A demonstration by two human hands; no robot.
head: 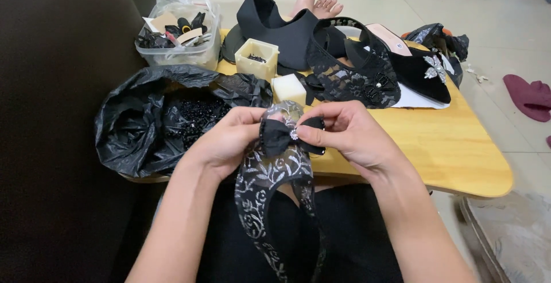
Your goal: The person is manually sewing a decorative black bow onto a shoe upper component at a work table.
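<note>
Left hand (227,142) and right hand (350,136) both grasping bow (281,135) on lace shoe (275,185). Counter (453,145): black bag (155,122) at 10 o'clock, foam block (288,88) at 12, flat shoe (419,68) at 2.

A home used as a small shoe-decorating workplace: a low wooden bench (459,151) stands on a pale tiled floor (505,24), and someone's bare foot (327,6) rests beyond it at top centre. On the bench lie black shoe uppers (350,70), a finished black flat with a sparkly ornament (422,73), and a clear tub of trimmings (178,36) at upper left. A black bag of beads (138,122) sits at left, and slippers (531,96) lie at the right edge.
</note>
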